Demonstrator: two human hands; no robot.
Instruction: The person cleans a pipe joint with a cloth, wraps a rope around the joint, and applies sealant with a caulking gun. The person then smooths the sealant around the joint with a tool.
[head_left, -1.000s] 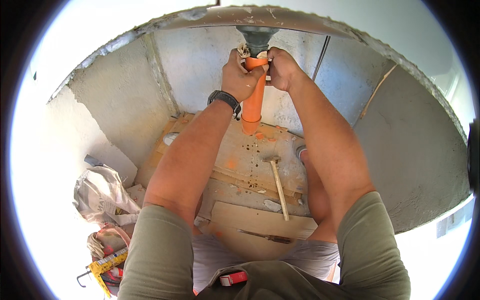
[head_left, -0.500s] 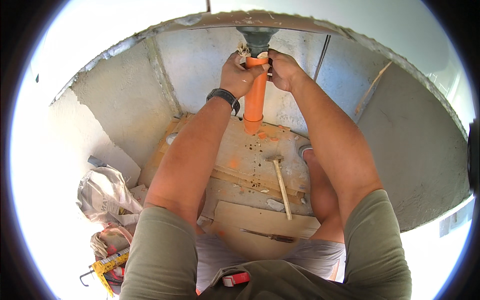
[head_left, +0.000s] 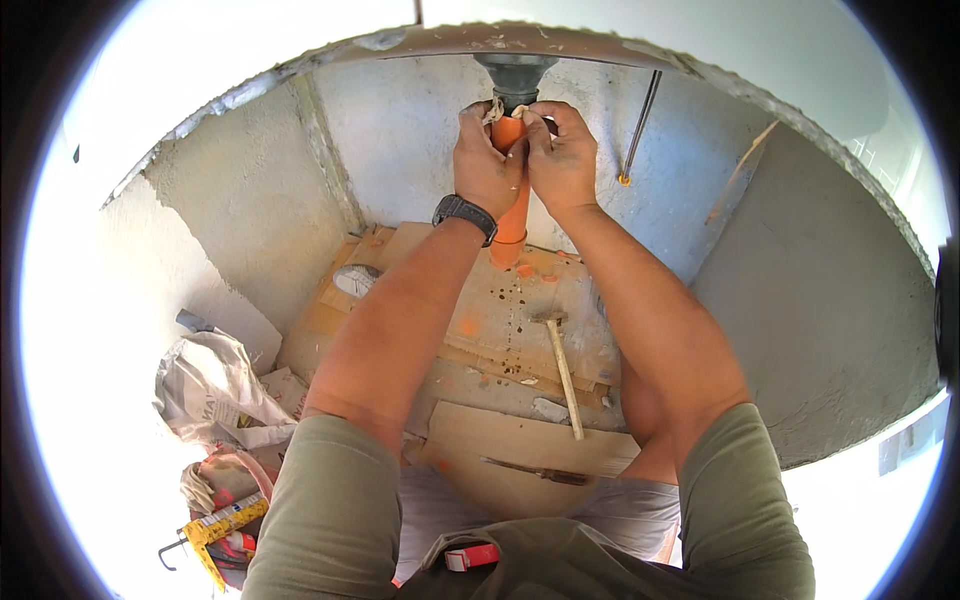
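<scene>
An orange plastic pipe (head_left: 510, 215) stands upright below a dark grey drain fitting (head_left: 515, 75). Around the joint between them sits a beige crumpled strip (head_left: 519, 111), perhaps cloth or paper. My left hand (head_left: 487, 170) is closed at the pipe's upper left, fingertips on the strip's loose end and thumb close to the pipe. From the right, my right hand (head_left: 562, 155) pinches the strip at the pipe's mouth. Both hands nearly meet in front of the pipe and cover part of it.
A hammer (head_left: 562, 375) and a screwdriver-like tool (head_left: 540, 472) lie on the cardboard-covered floor (head_left: 450, 400). At left are a crumpled white bag (head_left: 210, 385) and a yellow caulking gun (head_left: 220, 525). Overhead curves a rough-edged opening (head_left: 400, 42); a dark thin hose (head_left: 642, 125) hangs behind.
My right hand has swung left and turned, coming round to the pipe's front. My left hand has shifted slightly right and its thumb no longer crosses the pipe. My forearms are closer together.
</scene>
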